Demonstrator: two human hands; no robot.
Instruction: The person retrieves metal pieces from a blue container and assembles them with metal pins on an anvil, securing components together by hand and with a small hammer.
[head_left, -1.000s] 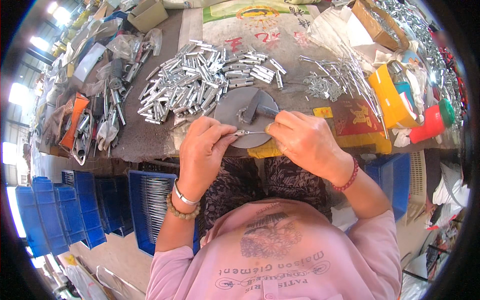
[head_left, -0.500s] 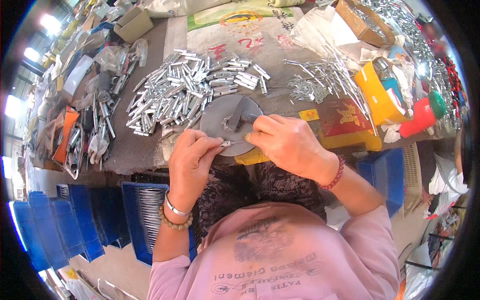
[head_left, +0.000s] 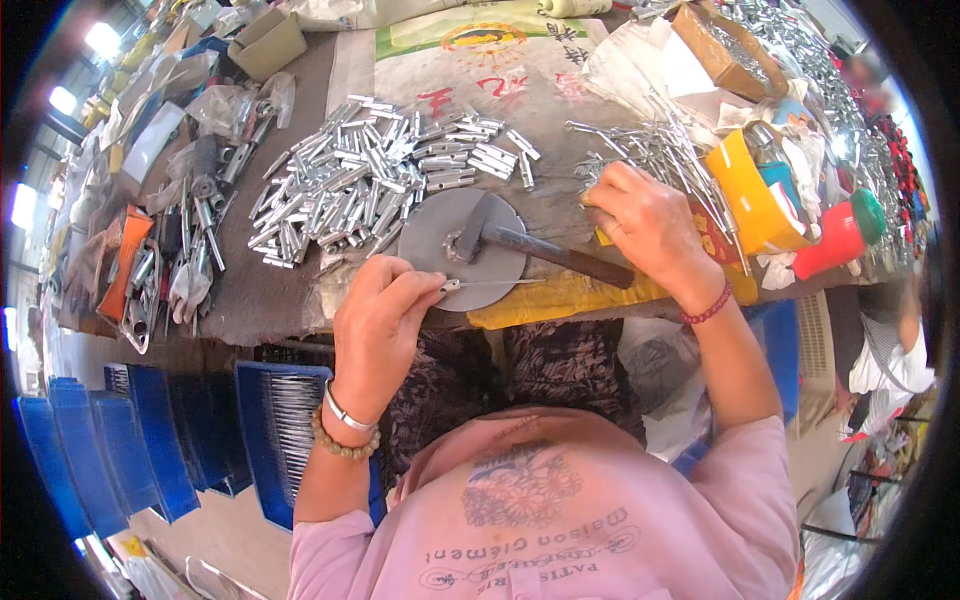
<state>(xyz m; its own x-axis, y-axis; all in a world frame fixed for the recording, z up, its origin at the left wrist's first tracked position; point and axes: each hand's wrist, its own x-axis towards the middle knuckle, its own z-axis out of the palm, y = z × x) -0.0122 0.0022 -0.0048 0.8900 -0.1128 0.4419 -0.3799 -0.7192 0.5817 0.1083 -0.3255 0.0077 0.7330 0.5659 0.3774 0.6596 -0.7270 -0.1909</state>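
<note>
My left hand (head_left: 380, 315) pinches a small silver metal fitting (head_left: 451, 286), from which a thin metal rod (head_left: 500, 282) sticks out to the right. Both are held over the near part of a round grey metal plate (head_left: 425, 230). A hammer (head_left: 560, 256) rests with its head on that plate and its dark handle pointing right. Beyond the handle, my right hand (head_left: 645, 220) is at the near edge of a heap of thin metal rods and small pins (head_left: 650, 150). Its fingertips are pressed together, and whatever they hold is hidden.
A large heap of short silver tubes (head_left: 345, 180) covers the table left of the plate. Tools and bags (head_left: 195, 190) crowd the far left. A cut-open yellow container (head_left: 750, 195) and a red jar (head_left: 830, 240) stand right. Blue crates (head_left: 270, 440) sit below the table edge.
My right hand has moved from beside the fitting away to the right and forward, to the small pins. The hammer handle and the thin rod now show fully. My left hand stays nearly still.
</note>
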